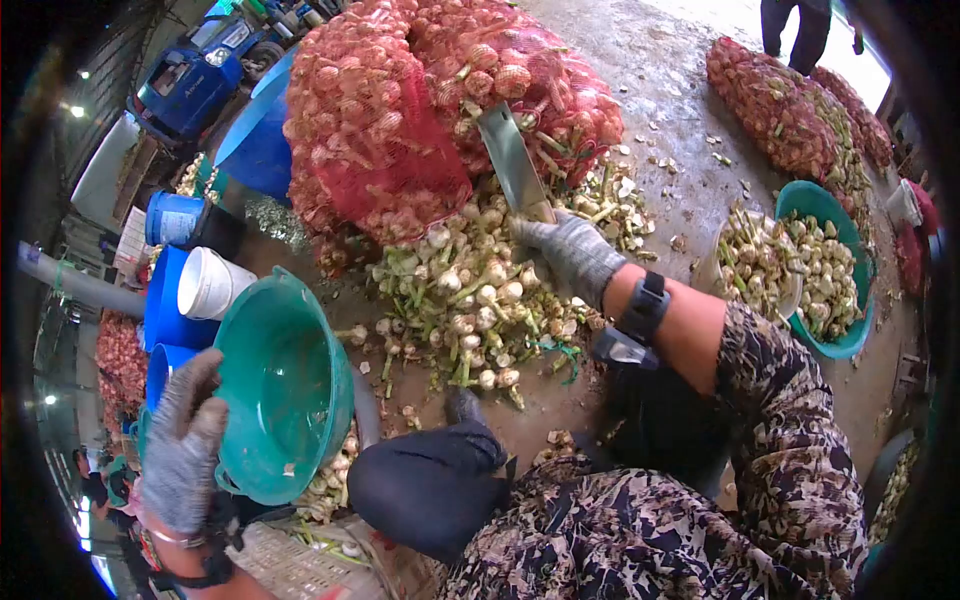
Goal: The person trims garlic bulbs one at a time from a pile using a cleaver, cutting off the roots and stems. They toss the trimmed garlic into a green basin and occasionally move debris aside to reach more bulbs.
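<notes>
My right hand (583,256), in a grey glove, grips a cleaver (513,160) by its handle. Its broad blade points up and away, overlapping the red mesh sack of garlic (540,85) in this view. Below that hand spreads a heap of garlic bulbs (465,300) with green stems, on the floor in front of my knees. My left hand (185,445), gloved too, is raised at the left with fingers apart and nothing in it. It is nearest to the rim of a green tub (320,350), which is tilted and holds only small scraps.
Another red mesh sack (370,120) stands at the back left. A white bucket (212,285) and blue tubs (180,300) are beside the green tub. To the right, a teal basin (850,265) holds trimmed garlic. Farther off are more sacks (770,110), a person's legs (797,30) and a blue truck (195,80).
</notes>
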A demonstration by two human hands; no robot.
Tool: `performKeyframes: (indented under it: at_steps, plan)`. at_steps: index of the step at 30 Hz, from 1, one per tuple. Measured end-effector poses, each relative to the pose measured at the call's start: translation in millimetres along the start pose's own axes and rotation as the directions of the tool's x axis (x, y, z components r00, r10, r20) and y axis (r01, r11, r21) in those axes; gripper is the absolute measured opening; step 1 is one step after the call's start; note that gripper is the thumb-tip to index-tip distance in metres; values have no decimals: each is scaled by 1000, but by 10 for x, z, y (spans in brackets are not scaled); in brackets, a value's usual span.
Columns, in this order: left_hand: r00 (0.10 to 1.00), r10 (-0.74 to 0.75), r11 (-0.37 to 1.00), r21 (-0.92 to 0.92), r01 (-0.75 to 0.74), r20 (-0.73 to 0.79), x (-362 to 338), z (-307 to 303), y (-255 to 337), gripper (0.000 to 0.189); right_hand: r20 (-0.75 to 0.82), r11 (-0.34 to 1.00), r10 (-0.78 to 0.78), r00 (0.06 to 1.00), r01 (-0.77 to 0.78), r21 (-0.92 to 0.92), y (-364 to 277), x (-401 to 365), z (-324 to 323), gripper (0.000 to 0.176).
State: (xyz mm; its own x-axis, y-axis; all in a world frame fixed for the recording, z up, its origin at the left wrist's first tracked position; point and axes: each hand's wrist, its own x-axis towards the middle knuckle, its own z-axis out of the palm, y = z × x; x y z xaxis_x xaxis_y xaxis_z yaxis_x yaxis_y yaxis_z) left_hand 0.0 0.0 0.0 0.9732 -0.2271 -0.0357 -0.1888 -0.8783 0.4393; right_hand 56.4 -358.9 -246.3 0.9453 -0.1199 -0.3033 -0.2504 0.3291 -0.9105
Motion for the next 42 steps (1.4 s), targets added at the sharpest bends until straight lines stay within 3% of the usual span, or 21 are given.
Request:
performKeyframes:
  at_steps: [3, 5, 7, 9, 11, 12, 13, 14, 15, 16, 17, 19, 23, 25, 27, 29, 33, 35, 36, 37, 42]
  plan:
    - [984, 172, 966, -201, -160, 40, -317, 206, 210, 51, -80, 988, 62, 995, -73, -138, 47, -375, -90, 33]
    - [986, 168, 978, -127, -168, -15, -345, 259, 333, 42, -82, 990, 106, 991, -112, -80, 78, -348, 149, 33]
    - [993, 115, 705, -704, -90, -12, -248, 579, 495, 35, -69, 991, 123, 990, -119, 66, 108, -345, 270, 27]
    - [966, 241, 624, -777, -80, 95, 69, 1157, 159, 34, -39, 969, 137, 990, -126, 211, 129, -296, 263, 22]
    - [979, 104, 527, -844, 97, 177, 405, 2013, -196, 38, -50, 962, 174, 984, -158, 222, 154, -328, 291, 20]
    - [952, 160, 172, -957, 234, 261, 800, 2735, -799, 36, -46, 951, 210, 977, -193, 244, 146, -370, 310, 18]
    - [953, -70, 520, -804, 288, 296, 781, 2872, -558, 31, -107, 980, 175, 979, -163, 115, 123, -462, 357, 18]
    - [945, 133, 851, -524, 45, 297, 1235, 3785, -1306, 29, -114, 988, 151, 982, -150, 19, 116, -506, 362, 19]
    - [899, 331, 941, -170, -292, 286, 1672, 4653, -2019, 28, -113, 987, 130, 985, -139, -75, 139, -535, 348, 20]
    - [923, -15, 890, -416, 188, 384, 1590, 4553, -1816, 28, -99, 993, 47, 994, -57, -103, 247, -546, 292, 21]
    - [775, -300, 575, -543, 612, 556, 1449, 4442, -1641, 28, -59, 995, 57, 997, -61, -75, 301, -554, 257, 22]
    - [956, -233, 830, -477, 290, 177, 1550, 5569, -2477, 39, -112, 985, 85, 990, -100, -138, 471, -524, 205, 25]
    - [850, -508, 861, 110, 497, 138, 1412, 4936, -1707, 86, -127, 972, 111, 986, -134, -193, 1023, -390, -67, 27]
    - [908, -418, 906, 81, 416, 10, 1532, 4956, -1640, 91, -156, 921, 249, 956, -283, -269, 1050, -350, -57, 30]
    - [899, -408, 900, 234, 368, 158, 1712, 5083, -1617, 91, -183, 871, 252, 950, -305, -384, 1156, -337, -144, 27]
    - [893, -431, 890, 224, 398, 127, 1881, 5178, -1691, 88, -38, 745, 116, 993, -112, -658, 1287, -307, -269, 26]
    - [957, -264, 957, 153, 245, 118, 2070, 5261, -2005, 64, 1, 402, 187, 982, -75, -913, 1073, -245, -188, 28]
    - [993, -94, 935, -337, 111, 69, 2148, 5630, -2356, 56, -27, 404, 66, 997, -52, -913, 1104, -286, -184, 22]
    - [999, -19, 733, -680, -14, -41, 2168, 5699, -2281, 48, 12, 375, 20, 1000, 4, -927, 1051, -307, -166, 19]
    - [999, -5, 733, -680, -21, -36, 2151, 5715, -2273, 48, 53, 340, -26, 998, 59, -939, 1019, -314, -151, 16]
    - [778, 293, 750, -638, 173, 556, 1746, 5403, -2214, 61, 284, 255, -64, 957, 290, -922, 919, -318, 10, 21]
